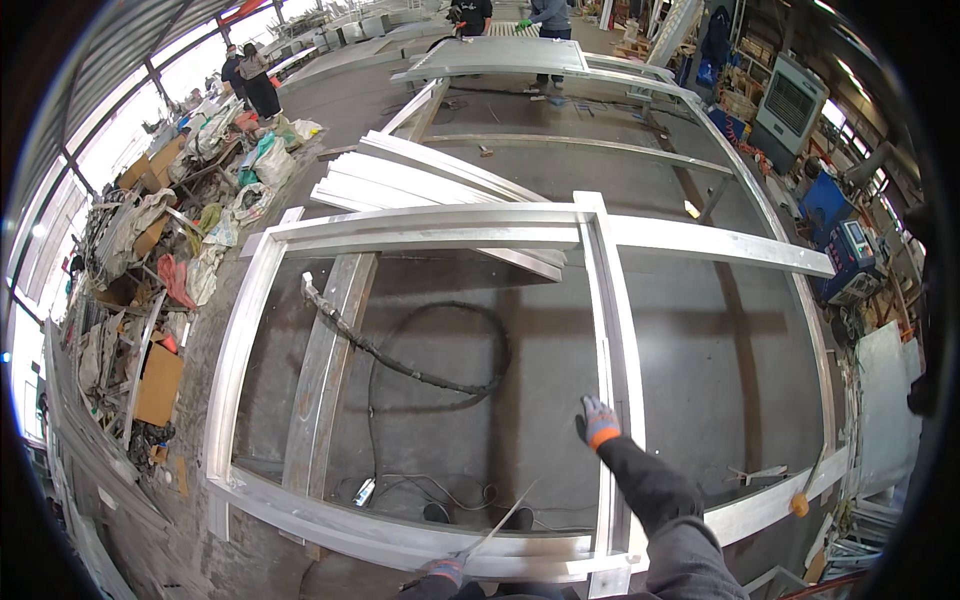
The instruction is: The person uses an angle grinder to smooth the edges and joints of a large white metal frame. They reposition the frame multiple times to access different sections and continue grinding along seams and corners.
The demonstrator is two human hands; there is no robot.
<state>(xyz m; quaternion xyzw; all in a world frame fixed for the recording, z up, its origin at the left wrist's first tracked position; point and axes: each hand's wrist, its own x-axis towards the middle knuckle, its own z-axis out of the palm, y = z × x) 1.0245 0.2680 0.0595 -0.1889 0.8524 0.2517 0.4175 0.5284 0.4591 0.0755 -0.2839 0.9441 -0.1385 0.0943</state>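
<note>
A rectangular frame of silvery metal bars (240, 350) lies in front of me. My right hand (598, 420), in a grey glove with an orange cuff, is at the inner side of the frame's right-hand bar (622, 350). Its fingers look stretched out and apart, with nothing seen in them. Low at the near bar (400, 535) is my left hand (447, 570), also gloved. It appears closed on a thin pale strip (502, 518) that slants up to the right across that bar. The fingers are partly hidden, and the strip's kind is unclear.
Inside the frame, a welding torch cable (400, 368) curls near a support beam (325, 380). Loose silvery bars (420, 185) lie beyond. Bags and scrap (215, 200) crowd the left; machines (850, 250) stand right. Several other people (550, 18) are farther off.
</note>
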